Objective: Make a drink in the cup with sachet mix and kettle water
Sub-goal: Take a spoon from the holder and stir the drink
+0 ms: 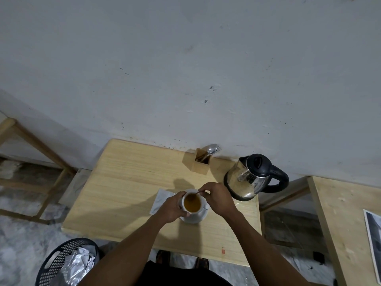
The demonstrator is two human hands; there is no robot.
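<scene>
A white cup (192,212) filled with amber-brown liquid stands on a white saucer (198,218) near the middle of the wooden table (127,182). My left hand (172,209) wraps the cup's left side. My right hand (216,198) pinches the thin handle of a spoon (195,193) whose bowl dips into the drink. A pale sachet (161,200) lies flat on the table just left of the saucer, partly under my left hand. The steel kettle (250,178) with a black lid and handle sits on its base at the right rear.
A small wooden holder (201,165) with spoons stands against the wall behind the cup. A black mesh bin (68,263) with crumpled foil sits on the floor at lower left. Another wooden table (346,219) stands to the right, and a wooden frame (37,145) to the left.
</scene>
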